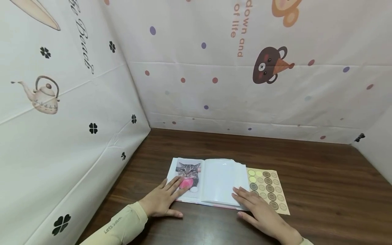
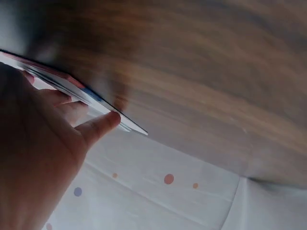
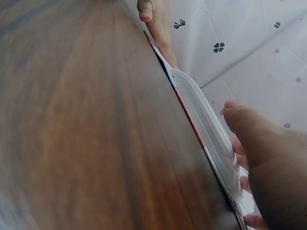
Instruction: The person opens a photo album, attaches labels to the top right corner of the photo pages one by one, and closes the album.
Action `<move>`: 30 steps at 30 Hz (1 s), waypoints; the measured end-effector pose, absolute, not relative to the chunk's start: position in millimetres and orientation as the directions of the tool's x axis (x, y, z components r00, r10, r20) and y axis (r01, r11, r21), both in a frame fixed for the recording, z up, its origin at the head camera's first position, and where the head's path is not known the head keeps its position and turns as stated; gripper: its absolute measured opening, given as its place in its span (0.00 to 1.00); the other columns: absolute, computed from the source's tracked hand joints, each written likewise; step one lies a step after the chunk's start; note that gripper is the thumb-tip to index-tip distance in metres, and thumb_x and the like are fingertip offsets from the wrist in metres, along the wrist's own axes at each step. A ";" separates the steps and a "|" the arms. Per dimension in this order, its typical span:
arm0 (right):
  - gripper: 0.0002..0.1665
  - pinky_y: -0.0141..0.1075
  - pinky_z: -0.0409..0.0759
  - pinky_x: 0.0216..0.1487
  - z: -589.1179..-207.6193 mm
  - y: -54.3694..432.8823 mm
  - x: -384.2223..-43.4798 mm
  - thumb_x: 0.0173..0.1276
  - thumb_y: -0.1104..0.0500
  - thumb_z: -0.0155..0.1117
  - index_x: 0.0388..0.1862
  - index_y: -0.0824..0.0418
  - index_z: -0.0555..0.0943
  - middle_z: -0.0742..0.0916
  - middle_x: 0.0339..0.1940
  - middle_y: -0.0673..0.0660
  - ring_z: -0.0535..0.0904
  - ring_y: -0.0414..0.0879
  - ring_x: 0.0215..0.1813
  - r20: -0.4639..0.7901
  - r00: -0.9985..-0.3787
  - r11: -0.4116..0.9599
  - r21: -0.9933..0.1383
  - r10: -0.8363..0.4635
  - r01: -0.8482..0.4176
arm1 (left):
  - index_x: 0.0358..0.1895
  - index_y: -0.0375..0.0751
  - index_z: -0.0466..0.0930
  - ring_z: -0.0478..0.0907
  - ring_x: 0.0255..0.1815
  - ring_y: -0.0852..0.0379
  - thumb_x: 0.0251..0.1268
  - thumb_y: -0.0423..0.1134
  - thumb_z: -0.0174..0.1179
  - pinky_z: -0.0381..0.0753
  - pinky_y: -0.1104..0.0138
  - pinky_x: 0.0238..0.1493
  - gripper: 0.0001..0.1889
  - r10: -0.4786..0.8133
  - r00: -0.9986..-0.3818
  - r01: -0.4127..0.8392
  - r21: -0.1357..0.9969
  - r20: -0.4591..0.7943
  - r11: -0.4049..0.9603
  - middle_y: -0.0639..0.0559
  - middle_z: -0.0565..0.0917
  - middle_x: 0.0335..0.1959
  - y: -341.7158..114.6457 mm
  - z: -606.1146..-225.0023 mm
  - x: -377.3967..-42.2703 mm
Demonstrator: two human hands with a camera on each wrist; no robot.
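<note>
An open photo album [image 1: 218,180] with clear sleeves lies on the brown table. Its left page holds a cat picture [image 1: 189,169] with a pink patch; the right page looks blank white. My left hand [image 1: 162,199] rests on the lower part of the left page, fingers spread and straight. At the right page's edge, the fingertips of my right hand [image 1: 260,211] touch the album, fingers extended. Partly beneath that hand and beside the album is a yellowish sheet of round stickers [image 1: 277,190]. In the right wrist view the album's pages [image 3: 206,122] show edge-on, slightly bowed.
Dark wood-grain table [image 1: 330,173] extends behind and to the right of the album. White printed cloth walls [image 1: 196,92] with dots, clovers and cartoon figures stand along the left, back and right sides.
</note>
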State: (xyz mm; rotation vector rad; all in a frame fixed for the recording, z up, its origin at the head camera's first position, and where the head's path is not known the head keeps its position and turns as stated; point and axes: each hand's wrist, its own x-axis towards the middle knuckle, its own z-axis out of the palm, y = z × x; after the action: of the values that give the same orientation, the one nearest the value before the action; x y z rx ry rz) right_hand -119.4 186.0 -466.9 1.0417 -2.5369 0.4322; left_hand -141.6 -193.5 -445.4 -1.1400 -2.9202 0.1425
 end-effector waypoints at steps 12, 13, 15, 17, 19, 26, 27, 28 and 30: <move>0.32 0.28 0.51 0.69 -471.0 182.6 -120.9 0.63 0.44 0.65 0.66 0.52 0.75 0.76 0.69 0.49 0.74 0.49 0.67 0.434 -0.666 0.683 -0.144 -0.606 -0.716 | 0.67 0.53 0.70 0.65 0.72 0.43 0.63 0.72 0.43 0.66 0.46 0.69 0.37 0.667 -0.743 0.664 -0.065 0.060 0.745 0.41 0.71 0.68 -181.3 -433.1 -150.5; 0.32 0.28 0.51 0.69 -471.3 182.5 -120.5 0.63 0.44 0.65 0.65 0.52 0.75 0.76 0.69 0.49 0.74 0.49 0.67 0.436 -0.665 0.685 -0.139 -0.607 -0.716 | 0.65 0.51 0.72 0.67 0.71 0.43 0.63 0.70 0.45 0.68 0.48 0.68 0.36 0.675 -0.732 0.669 -0.086 0.099 0.738 0.41 0.73 0.67 -177.7 -432.4 -150.8; 0.32 0.28 0.50 0.69 -471.6 182.8 -119.5 0.63 0.44 0.65 0.65 0.52 0.75 0.76 0.69 0.49 0.74 0.49 0.67 0.441 -0.663 0.689 -0.128 -0.605 -0.714 | 0.63 0.50 0.74 0.69 0.69 0.44 0.63 0.68 0.47 0.70 0.50 0.67 0.34 0.685 -0.707 0.673 -0.131 0.177 0.728 0.42 0.75 0.65 -168.4 -431.2 -151.3; 0.32 0.29 0.53 0.68 -471.5 183.4 -118.4 0.62 0.44 0.66 0.65 0.51 0.75 0.77 0.68 0.49 0.74 0.49 0.66 0.444 -0.664 0.696 -0.118 -0.601 -0.709 | 0.64 0.50 0.73 0.69 0.69 0.44 0.63 0.67 0.49 0.70 0.51 0.67 0.33 0.691 -0.684 0.675 -0.156 0.235 0.721 0.42 0.75 0.65 -156.1 -429.1 -150.6; 0.32 0.32 0.58 0.68 -471.1 184.2 -117.2 0.62 0.44 0.65 0.65 0.51 0.75 0.77 0.68 0.48 0.74 0.48 0.67 0.440 -0.671 0.705 -0.110 -0.597 -0.700 | 0.67 0.51 0.70 0.66 0.71 0.44 0.63 0.67 0.49 0.68 0.50 0.69 0.35 0.689 -0.679 0.677 -0.145 0.254 0.722 0.41 0.71 0.69 -141.0 -425.6 -148.5; 0.33 0.49 0.76 0.59 -468.8 186.8 -112.3 0.63 0.44 0.65 0.66 0.50 0.74 0.76 0.69 0.48 0.74 0.49 0.67 0.432 -0.683 0.720 -0.104 -0.588 -0.686 | 0.75 0.51 0.57 0.55 0.77 0.45 0.59 0.73 0.45 0.58 0.51 0.75 0.45 0.685 -0.704 0.680 -0.100 0.190 0.726 0.40 0.56 0.76 -77.4 -416.9 -136.8; 0.33 0.49 0.76 0.59 -468.3 187.0 -111.6 0.62 0.44 0.65 0.66 0.51 0.74 0.76 0.69 0.48 0.73 0.49 0.68 0.434 -0.684 0.717 -0.114 -0.586 -0.687 | 0.75 0.50 0.56 0.53 0.78 0.46 0.58 0.75 0.44 0.57 0.52 0.75 0.46 0.690 -0.703 0.683 -0.105 0.172 0.723 0.40 0.55 0.77 -69.3 -417.1 -135.0; 0.34 0.49 0.76 0.59 -467.7 187.0 -110.9 0.62 0.45 0.65 0.67 0.51 0.74 0.75 0.69 0.49 0.73 0.49 0.68 0.436 -0.685 0.716 -0.121 -0.584 -0.687 | 0.75 0.49 0.55 0.53 0.78 0.46 0.57 0.76 0.43 0.57 0.52 0.75 0.48 0.694 -0.703 0.686 -0.111 0.154 0.719 0.41 0.55 0.77 -62.1 -417.2 -133.0; 0.35 0.49 0.75 0.59 -466.0 186.8 -109.8 0.63 0.45 0.65 0.68 0.52 0.72 0.75 0.70 0.49 0.72 0.48 0.69 0.438 -0.695 0.721 -0.137 -0.570 -0.679 | 0.75 0.48 0.55 0.52 0.78 0.47 0.55 0.78 0.41 0.58 0.52 0.75 0.50 0.707 -0.696 0.694 -0.136 0.127 0.707 0.41 0.55 0.77 -51.0 -418.8 -129.5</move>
State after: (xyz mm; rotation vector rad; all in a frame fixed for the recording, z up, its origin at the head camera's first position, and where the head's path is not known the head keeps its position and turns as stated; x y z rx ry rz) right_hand -109.8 186.8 -466.0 0.9679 -2.5603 0.4104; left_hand -129.5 -51.0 -418.8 -1.1350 -2.7431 0.1150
